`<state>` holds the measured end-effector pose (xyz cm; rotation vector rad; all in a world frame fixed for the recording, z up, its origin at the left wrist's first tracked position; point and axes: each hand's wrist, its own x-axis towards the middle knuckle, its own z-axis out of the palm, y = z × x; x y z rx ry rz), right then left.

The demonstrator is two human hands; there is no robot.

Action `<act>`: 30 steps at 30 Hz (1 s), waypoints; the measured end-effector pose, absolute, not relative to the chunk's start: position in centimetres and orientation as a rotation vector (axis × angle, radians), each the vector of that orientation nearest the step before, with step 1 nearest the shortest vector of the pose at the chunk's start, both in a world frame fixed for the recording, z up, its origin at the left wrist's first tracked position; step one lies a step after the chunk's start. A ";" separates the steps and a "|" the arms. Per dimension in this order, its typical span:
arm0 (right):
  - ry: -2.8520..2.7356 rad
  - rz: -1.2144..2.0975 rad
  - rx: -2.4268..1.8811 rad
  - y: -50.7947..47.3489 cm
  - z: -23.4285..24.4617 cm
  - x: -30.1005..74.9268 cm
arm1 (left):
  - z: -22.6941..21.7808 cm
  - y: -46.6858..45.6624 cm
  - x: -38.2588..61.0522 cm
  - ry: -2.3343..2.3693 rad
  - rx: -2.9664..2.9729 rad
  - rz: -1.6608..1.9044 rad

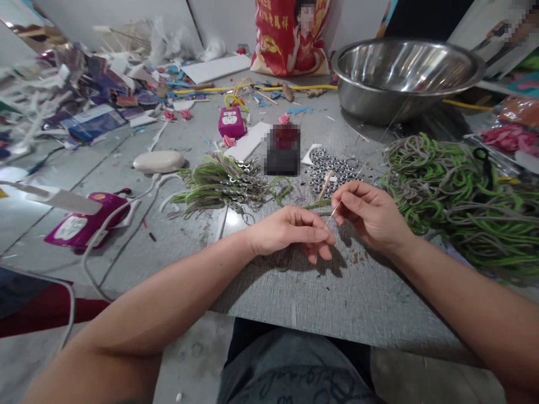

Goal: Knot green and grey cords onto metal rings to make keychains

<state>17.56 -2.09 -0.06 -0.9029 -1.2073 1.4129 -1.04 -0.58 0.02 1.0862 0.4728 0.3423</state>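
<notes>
My left hand (295,230) is closed in a loose pinch over the table, with a thin pale strand (334,213) at its fingertips. The other end of that strand runs into the pinched fingers of my right hand (370,213). Whether it is a thread or a needle I cannot tell. Just beyond my hands lies a pile of small metal rings (332,168), with a thin wooden stick (325,185) at its near edge. A bundle of green and grey cords with metal rings (219,182) lies beyond my left hand. A larger heap of green and grey cords (446,207) spreads beside my right forearm.
A steel basin (370,98) stands at the back right, near a red bag (290,45). Scraps (96,90) crowd the back left. Purple power sockets (88,221) with white cables and a white oval device (159,161) lie on the left.
</notes>
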 end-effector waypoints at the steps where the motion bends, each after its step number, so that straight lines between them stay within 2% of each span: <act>1: -1.179 1.428 -0.895 -2.1 0.0 17.5 | 0.0 -0.5 -1.1 0.459 1.081 0.339; 7: -0.937 1.540 -0.842 -2.2 0.5 17.2 | -0.5 -0.2 -1.3 0.290 0.989 0.328; 12: -0.864 1.531 -0.833 -2.4 0.5 17.1 | -0.3 -0.1 -1.4 0.130 0.899 0.468; 19: -1.057 1.202 -0.843 -2.4 -0.2 17.3 | 0.0 0.0 -1.3 0.117 0.809 0.659; 26: -1.388 0.786 -0.963 -2.8 -1.0 17.1 | -0.1 0.5 -1.4 0.311 0.796 0.746; 30: -1.196 1.125 -0.989 -2.2 -1.2 17.0 | -0.1 0.3 -1.3 0.449 0.852 0.747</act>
